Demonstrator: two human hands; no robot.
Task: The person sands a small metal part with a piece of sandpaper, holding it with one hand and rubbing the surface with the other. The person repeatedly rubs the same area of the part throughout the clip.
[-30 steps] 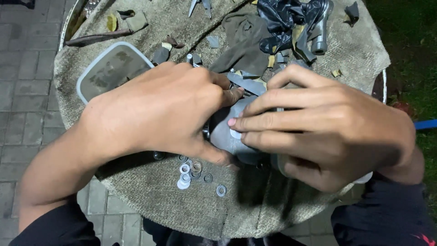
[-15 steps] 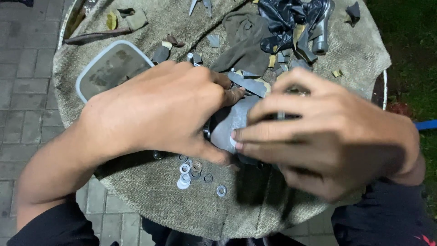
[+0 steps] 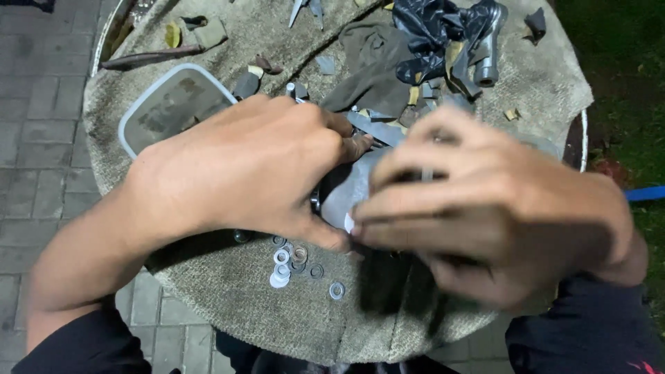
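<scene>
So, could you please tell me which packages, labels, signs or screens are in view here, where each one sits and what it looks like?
Plastic container lid: far left on the cloth-covered table, beyond the left hand; a rounded rectangle, translucent grey with a pale rim.
Black plastic bag: far edge of the table, beyond the right hand; crumpled, glossy black.
No labels, signs or screens show.

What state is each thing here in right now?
Left hand: clamped on the grey part.
Right hand: blurred, fingers on the grey part.
Washers: loose on the cloth.
Plastic container: lying flat, lid on.
Black bag: crumpled.
</scene>
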